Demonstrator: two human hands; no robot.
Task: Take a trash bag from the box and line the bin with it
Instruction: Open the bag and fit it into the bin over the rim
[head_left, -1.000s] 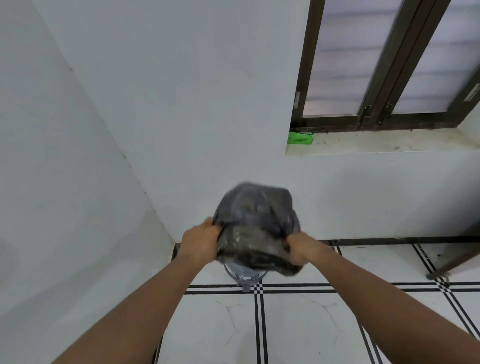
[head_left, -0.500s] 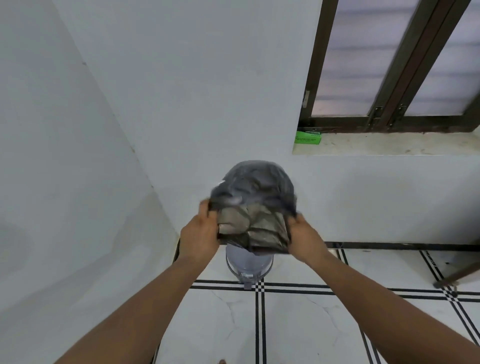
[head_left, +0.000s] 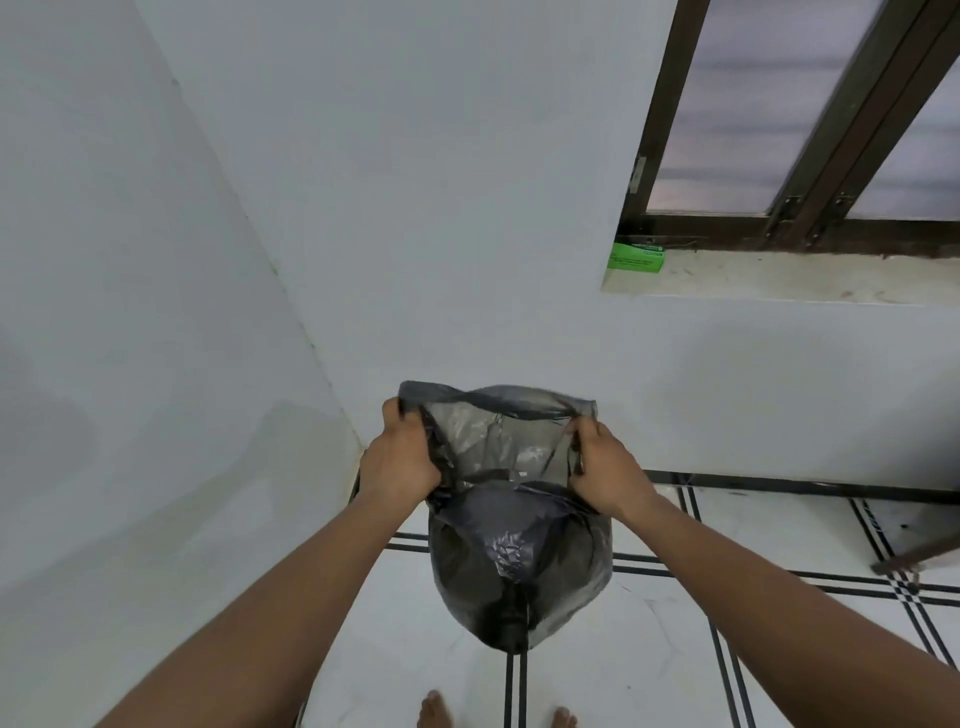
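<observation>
The trash bag (head_left: 519, 561), thin, limp and seemingly light, is held open above the floor, its rim pinched at opposite sides by the left hand (head_left: 402, 457) and right hand (head_left: 605, 475). The film is judged slippery; it is best held at the rim.

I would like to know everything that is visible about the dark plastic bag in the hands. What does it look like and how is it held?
The dark grey, thin, half see-through plastic trash bag hangs in the air, mouth stretched open at the top, wrinkled and glossy body ballooning below to a gathered bottom. The left hand grips the left side of its rim, the right hand the right side. It hangs above the white tiled floor, in front of the wall.
</observation>
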